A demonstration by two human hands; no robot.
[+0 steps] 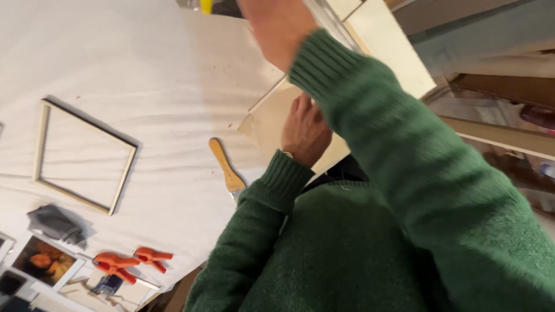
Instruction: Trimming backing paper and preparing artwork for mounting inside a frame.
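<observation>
No packages, labels, signs or screens can be made out anywhere in this view.

From where I look, an empty wooden frame (pixel 84 156) lies on the white cloth (pixel 144 75), with a wooden-handled brush (pixel 226 169) to its right, a grey rag (pixel 56 224) just below it, and two orange clamps (pixel 130 262) below that.

1. We see a matt white cloth (pixel 144 69), faintly creased, covering the table.
2. The bare frame (pixel 81 156) and board (pixel 277 115) look like pale, unfinished wood.
3. Our sweater sleeves (pixel 404 167) are ribbed green knit.
4. The orange clamps (pixel 130 261) look like smooth plastic.
</observation>
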